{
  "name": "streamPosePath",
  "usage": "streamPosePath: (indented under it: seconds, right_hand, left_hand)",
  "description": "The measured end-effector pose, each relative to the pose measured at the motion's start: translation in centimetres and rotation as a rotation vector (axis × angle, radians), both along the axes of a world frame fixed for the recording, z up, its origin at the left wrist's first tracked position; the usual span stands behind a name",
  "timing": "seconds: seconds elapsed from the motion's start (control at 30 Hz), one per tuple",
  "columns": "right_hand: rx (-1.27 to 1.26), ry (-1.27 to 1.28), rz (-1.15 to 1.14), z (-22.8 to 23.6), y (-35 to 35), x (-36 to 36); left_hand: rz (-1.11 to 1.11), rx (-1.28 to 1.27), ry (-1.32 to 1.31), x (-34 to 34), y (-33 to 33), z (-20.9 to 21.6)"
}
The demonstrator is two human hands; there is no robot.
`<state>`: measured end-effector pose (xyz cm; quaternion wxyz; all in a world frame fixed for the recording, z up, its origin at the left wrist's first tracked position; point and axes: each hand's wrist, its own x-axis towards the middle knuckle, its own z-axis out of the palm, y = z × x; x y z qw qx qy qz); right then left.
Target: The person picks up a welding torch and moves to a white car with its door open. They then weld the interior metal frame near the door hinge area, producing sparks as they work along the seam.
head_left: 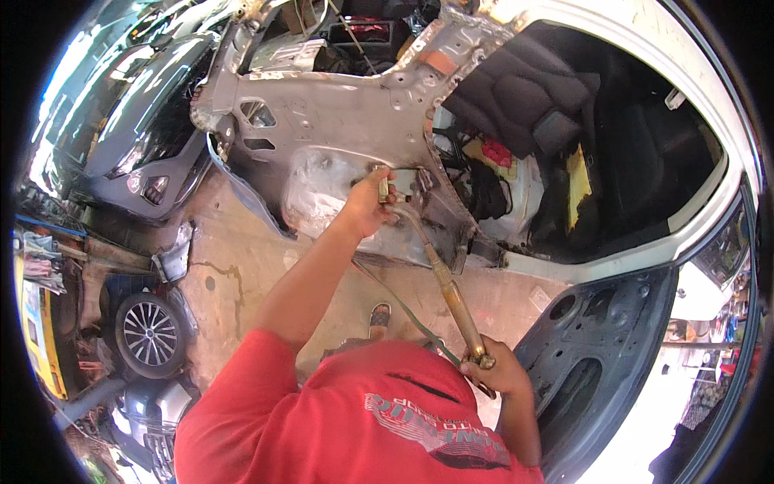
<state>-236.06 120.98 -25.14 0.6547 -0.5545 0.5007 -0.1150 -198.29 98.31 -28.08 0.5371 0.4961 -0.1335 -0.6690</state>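
My right hand (pixel 497 369) grips the rear end of a long brass torch (pixel 447 286), whose bent tip reaches up to a bare grey car body panel (pixel 339 121). My left hand (pixel 372 202) is stretched forward and closed around a small metal piece (pixel 384 185) held against that panel, right beside the torch tip. A green hose (pixel 403 310) trails from the torch down toward my red shirt. The panel shows a rusty, sanded patch around the spot.
A stripped white car (pixel 629 242) with dark seats and an open door (pixel 597 355) stands to the right. A grey car (pixel 137 137) is parked at the upper left, a wheel (pixel 149 331) lies at the left. My sandalled foot (pixel 379 316) rests on the concrete floor.
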Motion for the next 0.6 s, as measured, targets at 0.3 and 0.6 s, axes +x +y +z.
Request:
streamPosePath:
  seconds: [0.3, 0.6]
  right_hand:
    - [-0.121, -0.005, -0.076, 0.5, 0.3, 1.2]
    - [-0.166, 0.038, -0.047, -1.0, -0.2, 1.0]
  left_hand:
    - [-0.061, -0.011, 0.149, -2.4, 2.4, 3.0]
    - [-0.022, 0.025, 0.197, -3.9, 4.7, 5.7]
